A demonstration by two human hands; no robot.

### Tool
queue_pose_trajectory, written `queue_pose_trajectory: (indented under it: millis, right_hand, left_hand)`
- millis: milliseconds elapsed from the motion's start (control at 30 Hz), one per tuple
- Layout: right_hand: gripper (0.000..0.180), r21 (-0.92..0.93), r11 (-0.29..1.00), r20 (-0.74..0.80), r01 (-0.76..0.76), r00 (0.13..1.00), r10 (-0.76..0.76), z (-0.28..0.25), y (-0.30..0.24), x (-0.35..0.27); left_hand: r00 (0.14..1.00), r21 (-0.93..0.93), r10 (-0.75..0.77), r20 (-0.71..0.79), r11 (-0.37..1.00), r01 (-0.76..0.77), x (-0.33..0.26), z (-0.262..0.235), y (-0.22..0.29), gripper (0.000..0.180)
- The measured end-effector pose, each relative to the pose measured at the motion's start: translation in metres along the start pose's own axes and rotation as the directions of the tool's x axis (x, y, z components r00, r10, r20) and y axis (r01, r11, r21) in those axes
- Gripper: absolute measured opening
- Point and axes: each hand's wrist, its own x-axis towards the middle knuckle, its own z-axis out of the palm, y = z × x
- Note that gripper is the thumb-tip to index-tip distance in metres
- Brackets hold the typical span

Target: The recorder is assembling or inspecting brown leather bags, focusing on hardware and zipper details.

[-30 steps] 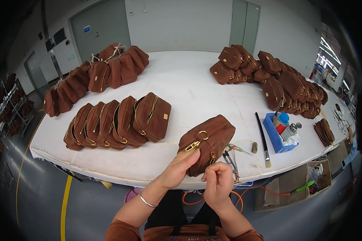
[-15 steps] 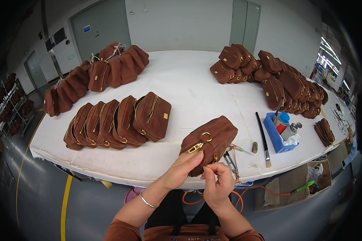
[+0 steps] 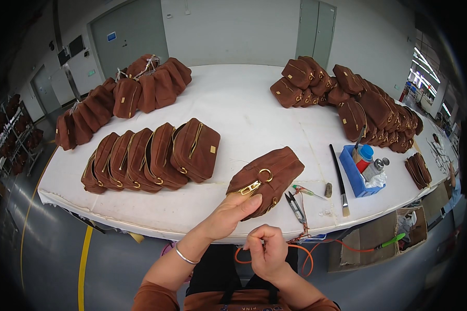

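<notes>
My left hand (image 3: 227, 216) grips a small brown zip bag (image 3: 277, 171) at its near end, thumb on top beside the gold zipper pull (image 3: 250, 187). A gold ring (image 3: 265, 175) sits on the bag's upper side. My right hand (image 3: 268, 252) is closed, just below the bag and apart from it. Its fingers are curled with thumb and forefinger together; whether something thin is pinched there is hidden. Thread snips (image 3: 296, 208) lie on the table right of the bag, near a small tool with a green handle (image 3: 302, 189).
The white-covered table (image 3: 244, 114) bears a row of brown bags (image 3: 163, 155) at left and bag piles (image 3: 379, 111) at right. A long brush (image 3: 340, 181) lies beside a blue bin (image 3: 354, 179) of bottles. An open carton (image 3: 366, 251) stands below the table's right edge.
My right hand has drawn away from the bag's near corner, down and slightly left. The bag has tilted and shifted a little left in my left hand, uncovering more of the snips.
</notes>
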Motion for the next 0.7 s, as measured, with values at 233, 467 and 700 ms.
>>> queue_pose_trajectory:
  millis: [233,467,700]
  right_hand:
    - [0.018,0.011,0.999,0.044,-0.036,0.998,0.035,0.009,-0.006,-0.008]
    - [0.022,-0.052,0.997,0.329,0.049,0.944,-0.029,0.036,-0.009,-0.025]
    - [0.020,-0.091,0.995,0.245,-0.044,0.967,0.065,0.023,-0.007,-0.027]
  left_hand:
    - [0.999,0.026,-0.035,-0.003,0.999,0.035,-0.006,-0.006,-0.001,0.045]
    - [0.949,0.359,0.311,0.049,0.881,-0.307,-0.003,0.001,-0.004,0.033]
    - [0.994,0.535,-0.040,0.101,0.845,-0.020,-0.033,-0.018,-0.016,0.021]
